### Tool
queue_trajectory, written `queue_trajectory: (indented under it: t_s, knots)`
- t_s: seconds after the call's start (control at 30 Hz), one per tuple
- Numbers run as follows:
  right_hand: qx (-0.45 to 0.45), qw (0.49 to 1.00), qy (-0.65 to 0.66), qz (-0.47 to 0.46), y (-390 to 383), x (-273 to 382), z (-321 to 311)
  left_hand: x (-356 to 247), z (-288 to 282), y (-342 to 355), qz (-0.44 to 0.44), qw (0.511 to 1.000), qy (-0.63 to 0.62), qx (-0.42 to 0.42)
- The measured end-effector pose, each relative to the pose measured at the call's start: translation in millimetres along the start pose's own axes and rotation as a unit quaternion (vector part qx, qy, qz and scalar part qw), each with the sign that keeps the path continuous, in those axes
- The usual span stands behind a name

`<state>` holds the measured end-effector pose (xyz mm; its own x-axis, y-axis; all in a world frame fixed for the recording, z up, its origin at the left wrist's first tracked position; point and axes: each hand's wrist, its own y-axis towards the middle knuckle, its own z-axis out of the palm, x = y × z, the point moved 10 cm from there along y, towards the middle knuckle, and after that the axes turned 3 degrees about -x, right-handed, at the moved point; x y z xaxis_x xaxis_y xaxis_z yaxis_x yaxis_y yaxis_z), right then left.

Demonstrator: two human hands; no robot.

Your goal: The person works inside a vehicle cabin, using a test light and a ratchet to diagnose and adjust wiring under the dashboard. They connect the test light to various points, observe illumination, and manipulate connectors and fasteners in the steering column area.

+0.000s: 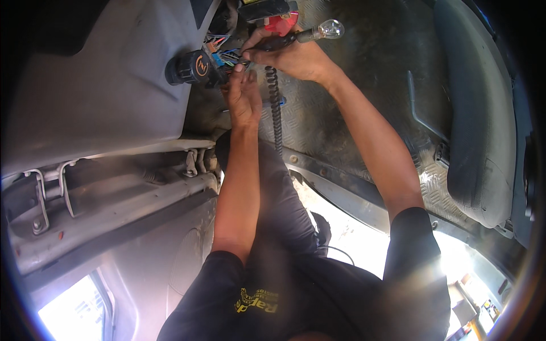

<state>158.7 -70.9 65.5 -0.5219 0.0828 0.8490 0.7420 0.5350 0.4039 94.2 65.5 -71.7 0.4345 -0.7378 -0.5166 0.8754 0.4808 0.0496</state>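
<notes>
A bundle of thin coloured wires (230, 55) comes out beside a blue connector (217, 60) at the dash. My left hand (244, 99) is closed at the lower side of this bundle, its thumb and fingertips pinching the wires. From the right, my right hand (293, 59) grips a dark bulb holder with a clear glass bulb (330, 29) pointing out to the right. Its fingertips meet the wires close to my left fingers; the exact contact is hidden. Just left of the wires sits a black round knob (192, 67) with an orange symbol.
A red part (281, 24) lies behind my right hand. A black coiled cable (275, 108) hangs over the ribbed metal floor (347, 136). At right stands a grey seat (483, 125) with a bent lever (418, 111) beside it. Grey dash panelling (102, 85) fills the left.
</notes>
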Motion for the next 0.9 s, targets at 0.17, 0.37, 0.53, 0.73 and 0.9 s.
queue_trajectory:
  t_s: [0.17,0.37,0.53,0.73,0.9]
  knots:
    - [0.043,0.997,0.060,0.030,-4.8,19.9,7.9,-6.5,8.3,-2.7,0.018,0.999,0.020,-0.028]
    - [0.006,0.998,0.062,-0.012,-4.7,14.3,4.8,-10.3,4.9,-0.5,0.029,0.999,0.034,-0.002]
    - [-0.007,0.998,0.068,-0.006,-4.5,9.7,1.7,-11.2,12.2,-3.5,0.026,0.999,0.037,-0.003]
    - [-0.005,0.998,0.043,-0.050,-3.0,21.3,2.3,-8.2,12.5,-5.5,0.026,0.999,0.010,-0.037]
    - [0.047,0.994,0.080,-0.057,-5.9,33.2,9.4,-7.8,7.2,-1.0,0.022,1.000,0.014,-0.011]
